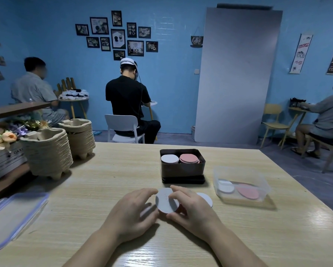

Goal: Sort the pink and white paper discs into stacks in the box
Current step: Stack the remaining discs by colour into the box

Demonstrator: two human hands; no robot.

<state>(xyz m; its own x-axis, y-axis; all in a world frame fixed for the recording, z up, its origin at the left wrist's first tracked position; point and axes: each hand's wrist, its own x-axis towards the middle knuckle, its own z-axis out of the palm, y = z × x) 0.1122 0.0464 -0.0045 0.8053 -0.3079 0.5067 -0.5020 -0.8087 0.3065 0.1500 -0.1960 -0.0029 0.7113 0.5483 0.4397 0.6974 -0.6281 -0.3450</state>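
Table [108, 180]: light wood with grain, and it shines a little near the front edge.
Box [182, 170]: dark, at the middle of the table, toward the far edge.
In the box: white stack [169, 158] on the left, pink stack [189, 158] on the right, side by side.
Tub [237, 169]: clear plastic, near the right edge; loose white and pink discs lie in it.
Right hand [192, 209]: near the front edge, with forefinger and thumb clamped on the white disc [166, 201], which is tilted up.
Left hand [131, 211]: fingers a little bent and apart, forefinger tip at the disc's left rim; whether it grips, I cannot tell.
Second disc [206, 198]: white, flat on the table, partly hidden behind the right hand.
Lid [13, 216]: clear, at the front left corner.
Trays [48, 149]: two piles of pulp trays at the far left corner.
Room: blue wall [171, 74] with framed pictures [118, 38]; a grey panel [235, 78] leans on it; people sit at small tables.
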